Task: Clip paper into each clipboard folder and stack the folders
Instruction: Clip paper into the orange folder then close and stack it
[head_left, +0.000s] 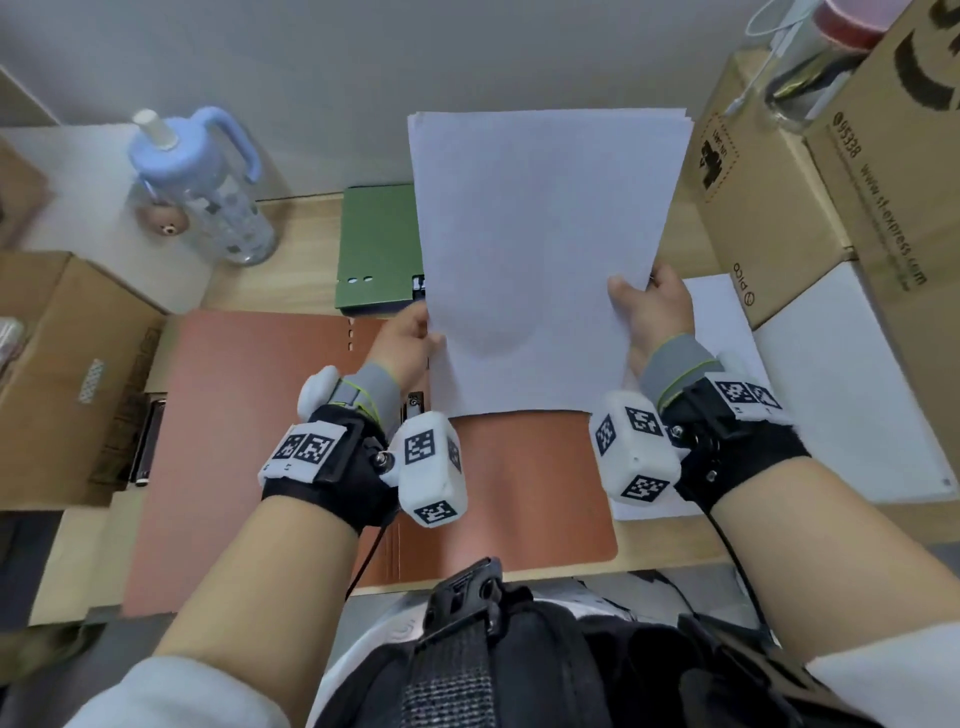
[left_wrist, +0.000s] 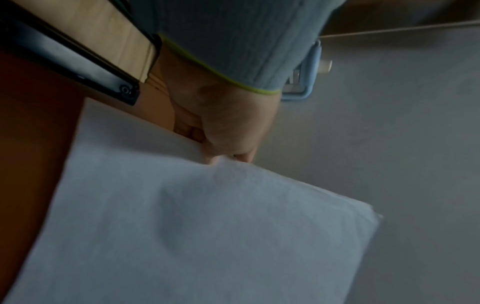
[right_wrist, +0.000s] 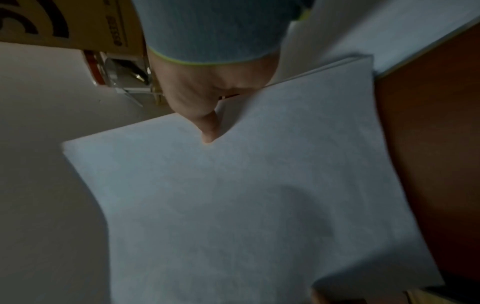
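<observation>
Both hands hold a thin stack of white paper (head_left: 540, 249) upright above the desk. My left hand (head_left: 410, 332) pinches its left edge, and in the left wrist view the left hand (left_wrist: 228, 133) grips the paper (left_wrist: 194, 236) the same way. On the right edge, my right hand (head_left: 649, 306) has its thumb on the front of the sheets; the right wrist view shows that thumb of the right hand (right_wrist: 207, 115) pressed on the paper (right_wrist: 246, 205). An open reddish-brown clipboard folder (head_left: 249, 441) lies flat beneath, its black clip (left_wrist: 78, 67) near my left wrist. A closed green folder (head_left: 379, 249) lies behind.
A blue-lidded water bottle (head_left: 202, 192) stands at the back left. Cardboard boxes (head_left: 810, 166) rise at the right and another box (head_left: 57, 374) at the left. More white sheets (head_left: 727, 332) lie on the desk at the right, beside a white board (head_left: 852, 395).
</observation>
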